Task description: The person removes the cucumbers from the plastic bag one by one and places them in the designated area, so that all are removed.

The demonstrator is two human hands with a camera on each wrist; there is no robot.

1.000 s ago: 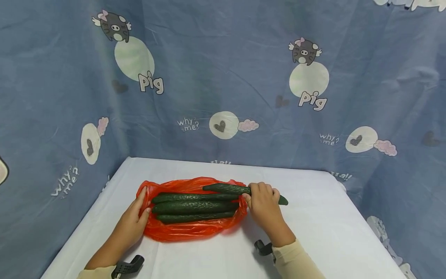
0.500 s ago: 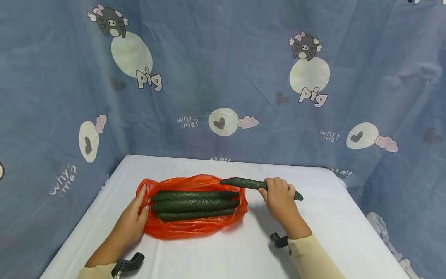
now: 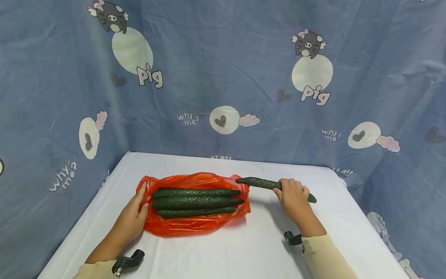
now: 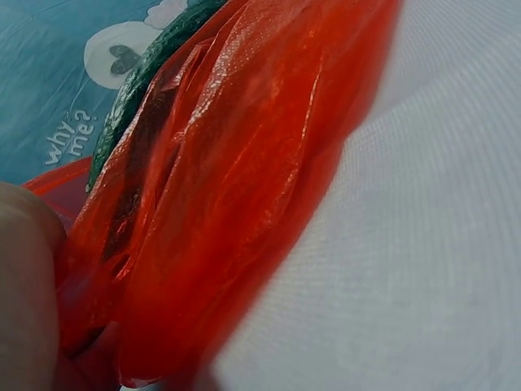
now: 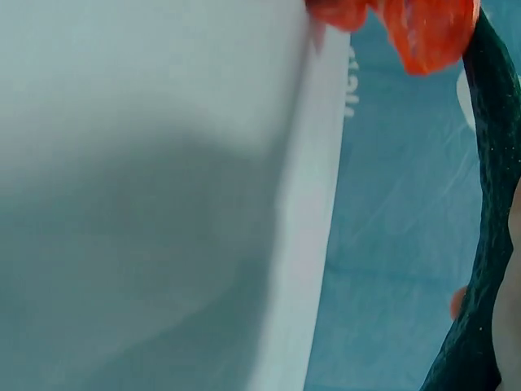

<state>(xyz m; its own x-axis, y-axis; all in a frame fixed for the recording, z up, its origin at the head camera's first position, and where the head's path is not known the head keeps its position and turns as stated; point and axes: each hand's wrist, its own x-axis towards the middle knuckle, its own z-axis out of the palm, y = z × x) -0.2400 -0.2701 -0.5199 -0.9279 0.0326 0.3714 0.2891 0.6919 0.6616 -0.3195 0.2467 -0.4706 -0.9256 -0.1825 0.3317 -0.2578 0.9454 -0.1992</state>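
Note:
A thin red plastic bag [image 3: 174, 228] lies with its mouth spread wide, and three dark green cucumbers [image 3: 196, 202] rest side by side in it. At its left end, my left hand [image 3: 131, 217] holds the bag's edge between thumb and fingers; up close, the left wrist view has the red plastic [image 4: 244, 187] bunched by that hand. My right hand [image 3: 296, 201] grips another cucumber [image 3: 259, 183] around its right half. This cucumber's tip points left, right at the bag's right rim, and its far end sticks out past the hand.
The bag lies on a table with a white cloth [image 3: 216, 259]. Behind it and at both sides hangs a blue printed curtain [image 3: 244, 58]. Each wrist wears a black camera mount [image 3: 129, 259].
My right hand has moved right with its cucumber, from over the bag's upper right to beyond its rim. My left hand stays at the bag's left end.

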